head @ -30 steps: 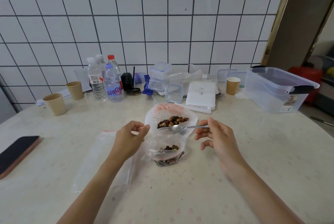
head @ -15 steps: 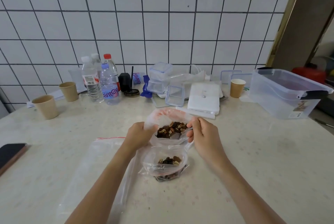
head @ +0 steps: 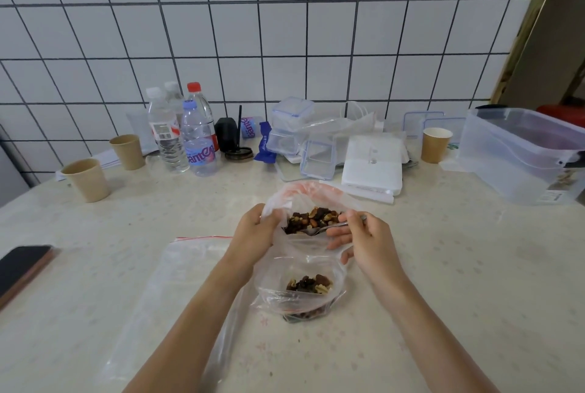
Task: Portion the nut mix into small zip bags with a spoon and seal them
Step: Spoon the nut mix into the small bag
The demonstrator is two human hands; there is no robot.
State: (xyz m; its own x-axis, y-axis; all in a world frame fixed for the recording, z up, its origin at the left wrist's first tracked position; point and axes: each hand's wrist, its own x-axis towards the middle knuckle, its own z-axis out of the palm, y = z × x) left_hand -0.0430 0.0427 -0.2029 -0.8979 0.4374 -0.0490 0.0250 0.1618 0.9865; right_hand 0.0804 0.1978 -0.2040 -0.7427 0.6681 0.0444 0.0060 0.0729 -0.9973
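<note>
White square wall tiles [head: 285, 28] run in a grid of dark grout lines. The pale cream, faintly speckled bench [head: 459, 266] carries tan paper cups [head: 87, 178] and clear plastic bottles [head: 198, 139] — one red-capped, one with a purple label. The brown-and-tan nut mix [head: 311, 218] fills a clear bag; the flat clear zip bag [head: 190, 266] has a red strip.

Pale speckled worktop [head: 459, 281]
Carries paper cups [head: 87, 178], water bottles [head: 196, 139], a phone [head: 22, 266], clear storage box [head: 522, 155], nut bags [head: 304, 291].
</note>
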